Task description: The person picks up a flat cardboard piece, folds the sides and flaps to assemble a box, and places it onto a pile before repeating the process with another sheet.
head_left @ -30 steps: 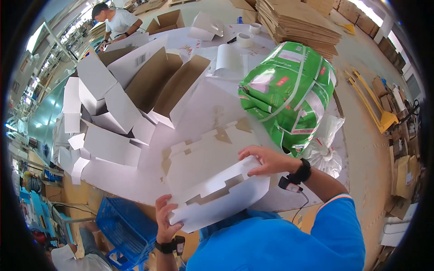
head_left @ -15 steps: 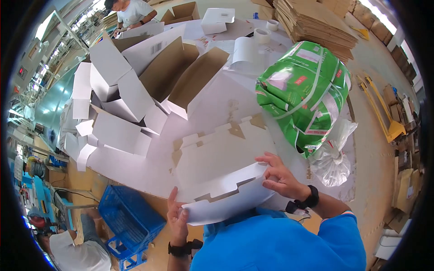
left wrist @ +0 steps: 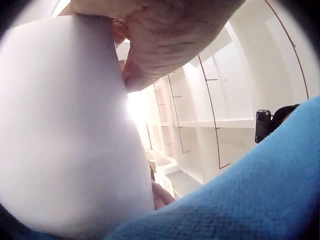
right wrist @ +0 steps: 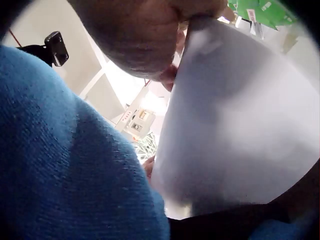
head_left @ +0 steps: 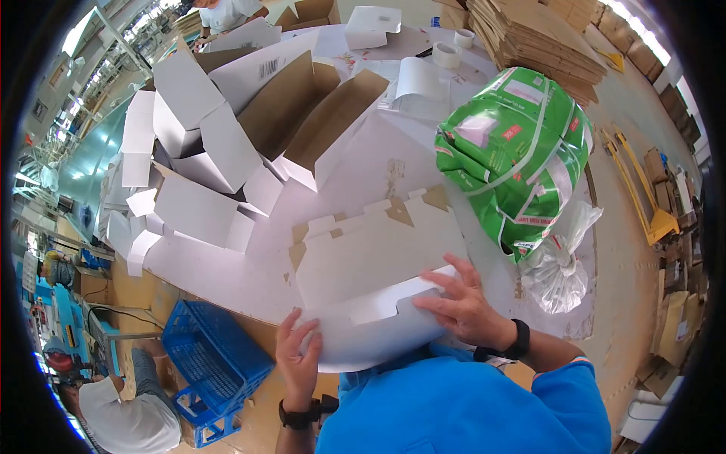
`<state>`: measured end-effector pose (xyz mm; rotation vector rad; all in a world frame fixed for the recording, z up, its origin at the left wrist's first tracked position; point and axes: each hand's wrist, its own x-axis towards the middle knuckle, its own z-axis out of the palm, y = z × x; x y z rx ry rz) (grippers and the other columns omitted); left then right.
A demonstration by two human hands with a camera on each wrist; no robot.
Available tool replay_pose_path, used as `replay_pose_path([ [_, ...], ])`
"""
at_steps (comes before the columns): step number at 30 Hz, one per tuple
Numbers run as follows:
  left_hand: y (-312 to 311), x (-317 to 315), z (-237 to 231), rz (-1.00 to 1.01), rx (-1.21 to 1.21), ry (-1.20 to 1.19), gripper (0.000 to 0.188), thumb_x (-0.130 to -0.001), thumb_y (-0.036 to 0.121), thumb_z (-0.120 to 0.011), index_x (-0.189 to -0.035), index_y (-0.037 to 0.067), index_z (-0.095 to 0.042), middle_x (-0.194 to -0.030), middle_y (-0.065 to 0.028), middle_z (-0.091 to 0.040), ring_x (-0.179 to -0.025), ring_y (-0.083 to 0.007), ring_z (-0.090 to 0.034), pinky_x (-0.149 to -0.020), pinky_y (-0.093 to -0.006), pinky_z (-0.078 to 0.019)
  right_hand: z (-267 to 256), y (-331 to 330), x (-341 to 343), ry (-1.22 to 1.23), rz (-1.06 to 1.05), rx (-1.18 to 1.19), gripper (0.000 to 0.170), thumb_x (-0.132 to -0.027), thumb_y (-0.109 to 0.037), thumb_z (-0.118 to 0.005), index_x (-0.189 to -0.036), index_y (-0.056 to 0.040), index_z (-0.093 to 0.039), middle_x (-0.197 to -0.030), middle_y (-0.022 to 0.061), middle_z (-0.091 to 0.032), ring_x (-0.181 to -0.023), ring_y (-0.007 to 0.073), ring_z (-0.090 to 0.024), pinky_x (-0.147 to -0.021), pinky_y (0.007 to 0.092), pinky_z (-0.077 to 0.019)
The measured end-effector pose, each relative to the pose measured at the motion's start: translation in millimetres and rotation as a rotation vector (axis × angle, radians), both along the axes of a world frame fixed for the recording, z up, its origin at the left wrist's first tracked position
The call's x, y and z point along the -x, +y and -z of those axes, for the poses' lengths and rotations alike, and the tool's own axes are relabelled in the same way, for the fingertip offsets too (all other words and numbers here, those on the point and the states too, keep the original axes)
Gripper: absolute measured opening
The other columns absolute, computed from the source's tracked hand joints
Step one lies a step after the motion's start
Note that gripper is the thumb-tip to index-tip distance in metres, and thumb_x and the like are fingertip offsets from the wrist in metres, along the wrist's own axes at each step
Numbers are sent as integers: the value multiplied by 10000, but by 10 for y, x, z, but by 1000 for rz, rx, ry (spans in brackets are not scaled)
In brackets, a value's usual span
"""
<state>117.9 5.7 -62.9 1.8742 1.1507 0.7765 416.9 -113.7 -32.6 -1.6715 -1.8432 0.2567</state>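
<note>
A flat white cardboard box blank (head_left: pixel 370 265) lies before me, its near panel (head_left: pixel 370 340) folded up and bowed toward my shirt. At the panel's left end my left hand (head_left: pixel 299 356) holds the edge, fingers over its face. My right hand (head_left: pixel 470 312) grips the right end, fingers spread across the upper edge. In the left wrist view the smooth white panel (left wrist: pixel 70 125) fills the left side, the hand (left wrist: pixel 170 40) at its edge. The right wrist view has the panel (right wrist: pixel 240 120) under the right hand (right wrist: pixel 135 35). Parts of both thumbs are hidden.
Several partly folded white boxes (head_left: pixel 200 204) crowd the table's left. A green wrapped bundle (head_left: pixel 514 159) and a knotted clear plastic bag (head_left: pixel 556 276) stand at right. Tape rolls (head_left: pixel 446 54) and stacked cardboard (head_left: pixel 529 45) are farther back. A blue crate (head_left: pixel 215 363) sits below left.
The near panel has tipped, and its notched edge shows less gap behind it. My left fingers have come over the panel's face, and the right fingers have spread along the edge. The head view has shifted.
</note>
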Motion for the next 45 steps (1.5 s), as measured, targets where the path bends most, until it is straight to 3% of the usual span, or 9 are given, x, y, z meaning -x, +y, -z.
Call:
replay_pose_path([
  [2, -30, -41, -25, -49, 77, -87, 345, -765, 27, -668, -1106, 2, -626, -1227, -138, -574, -1186, -270, -498, -1015, -385, -365, -82, 25, 0, -92, -46, 1, 325, -763, -119, -682, -1085, -147, -651, -1223, 113, -556, -1227, 329, -429, -1007, 467, -330],
  [6, -58, -7, -111, -100, 383, -199, 262, -801, 91, -674, -1049, 8, -670, -1162, -108, -604, -1274, -279, -430, -1040, -398, -339, -134, 125, -20, 231, -138, 128, 346, -741, -175, -721, -1069, -94, -645, -1095, 83, -611, -1051, 292, -524, -920, 424, -376],
  [9, 1, 105, -95, 142, 222, -109, 180, -810, 111, -670, -947, -1, -697, -1105, -118, -632, -1265, -275, -443, -1028, -388, -344, -170, 258, -92, 331, -242, 187, 376, -734, -224, -739, -1064, -75, -638, -982, 85, -638, -913, 278, -559, -840, 395, -419],
  [12, -32, 82, -95, 108, 214, -183, 105, -797, 13, -645, -893, -26, -660, -1042, -131, -644, -1219, -308, -492, -990, -393, -375, -163, 373, -100, 308, -293, 207, 368, -753, -243, -724, -1071, -79, -637, -897, 93, -647, -823, 277, -571, -738, 384, -453],
  [18, -117, -117, -197, -216, 545, -341, 69, -849, 24, -622, -868, -26, -667, -1034, -145, -639, -1141, -255, -551, -929, -325, -419, -169, 399, 3, 210, -161, 261, 280, -799, -210, -674, -1058, -105, -654, -850, 95, -627, -769, 289, -576, -666, 399, -468],
  [24, -53, -28, -42, 25, 81, -60, 217, -815, 16, -658, -1032, 29, -666, -1105, -140, -615, -1130, -279, -563, -948, -342, -430, -11, 385, 90, 88, -169, 35, 252, -734, -161, -709, -985, -151, -685, -938, 46, -583, -893, 271, -559, -759, 383, -456],
  [30, 7, -13, -264, 253, -175, 233, 504, -605, 138, -842, -1074, 92, -664, -1277, -150, -519, -1258, -383, -436, -1001, -463, -399, -138, 322, 76, -121, -281, 21, 348, -674, -246, -763, -992, -151, -661, -1010, 3, -548, -1032, 226, -485, -944, 413, -336],
  [35, 6, 34, -351, 332, -262, 361, 629, -505, 242, -881, -1081, 119, -660, -1321, -140, -495, -1308, -384, -375, -1023, -528, -337, -231, 156, -5, -161, -343, 146, 555, -637, -361, -775, -1113, -134, -603, -1052, 14, -547, -1058, 216, -456, -967, 425, -300],
  [45, 75, 24, -361, 535, -278, 436, 609, -512, 279, -868, -1060, 116, -658, -1204, -43, -590, -1276, -323, -420, -1009, -505, -303, -185, 117, -79, -45, -413, 203, 576, -612, -322, -800, -1103, -94, -603, -1051, 37, -564, -987, 223, -524, -905, 390, -352],
])
